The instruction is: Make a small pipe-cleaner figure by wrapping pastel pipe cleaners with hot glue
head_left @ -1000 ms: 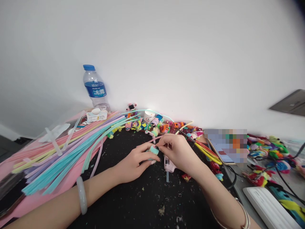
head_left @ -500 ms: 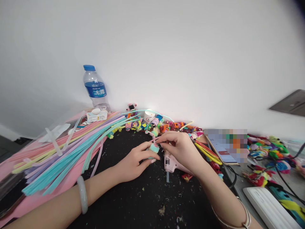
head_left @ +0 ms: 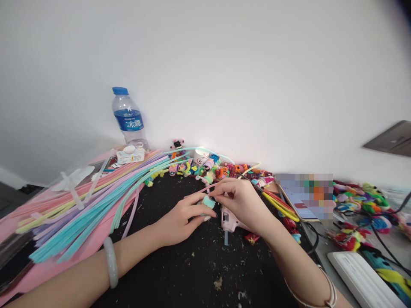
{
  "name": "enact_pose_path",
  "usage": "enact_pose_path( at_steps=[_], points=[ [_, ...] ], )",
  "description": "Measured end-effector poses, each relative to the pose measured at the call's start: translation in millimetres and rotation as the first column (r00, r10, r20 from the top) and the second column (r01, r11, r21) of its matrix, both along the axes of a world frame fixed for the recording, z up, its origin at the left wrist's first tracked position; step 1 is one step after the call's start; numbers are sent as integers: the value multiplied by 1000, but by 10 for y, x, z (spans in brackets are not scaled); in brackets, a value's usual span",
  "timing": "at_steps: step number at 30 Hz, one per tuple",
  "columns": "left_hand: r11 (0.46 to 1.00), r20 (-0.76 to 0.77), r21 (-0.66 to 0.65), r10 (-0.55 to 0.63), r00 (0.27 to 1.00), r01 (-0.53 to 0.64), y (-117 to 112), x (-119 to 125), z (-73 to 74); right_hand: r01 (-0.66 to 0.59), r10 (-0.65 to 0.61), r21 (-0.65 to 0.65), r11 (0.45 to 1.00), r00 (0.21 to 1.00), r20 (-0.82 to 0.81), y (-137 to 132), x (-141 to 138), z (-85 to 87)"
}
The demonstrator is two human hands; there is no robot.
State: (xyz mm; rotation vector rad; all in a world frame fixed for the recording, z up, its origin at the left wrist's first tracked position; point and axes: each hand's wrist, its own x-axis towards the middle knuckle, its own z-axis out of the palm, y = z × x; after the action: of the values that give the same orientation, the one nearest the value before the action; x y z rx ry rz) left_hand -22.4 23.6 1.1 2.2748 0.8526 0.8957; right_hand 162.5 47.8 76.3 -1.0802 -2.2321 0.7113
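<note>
My left hand (head_left: 181, 220) rests on the black mat (head_left: 192, 265), its fingers closed round a small teal pipe-cleaner coil (head_left: 208, 201). My right hand (head_left: 242, 201) pinches the end of a pink pipe cleaner (head_left: 208, 188) right above that coil, touching it. Under my right hand lies a pink glue gun (head_left: 228, 220) with its glue stick pointing toward me.
A fan of long pipe cleaners (head_left: 90, 199) covers the left side on pink sheets. A water bottle (head_left: 129, 119) stands by the wall. Small finished pieces (head_left: 221, 171) line the back. Yellow scissors (head_left: 281, 205), a phone (head_left: 305, 196), cables and a white keyboard (head_left: 362, 273) lie right.
My right hand has shifted slightly, working the pink pipe cleaner around the teal coil; more of the glue gun shows now. My left hand has barely moved.
</note>
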Motion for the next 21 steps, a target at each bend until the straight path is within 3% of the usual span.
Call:
enact_pose_path(
  at_steps=[9, 21],
  points=[
    [1000, -7, 11, -1, 1000, 1, 7, -3, -31, 2, -4, 78, 997, 1000, 26, -39, -56, -93],
    [999, 15, 38, 21, 1000, -21, 10, 11, -65, 11, -15, 70, 997, 998, 60, -34, -88, -115]
  ],
)
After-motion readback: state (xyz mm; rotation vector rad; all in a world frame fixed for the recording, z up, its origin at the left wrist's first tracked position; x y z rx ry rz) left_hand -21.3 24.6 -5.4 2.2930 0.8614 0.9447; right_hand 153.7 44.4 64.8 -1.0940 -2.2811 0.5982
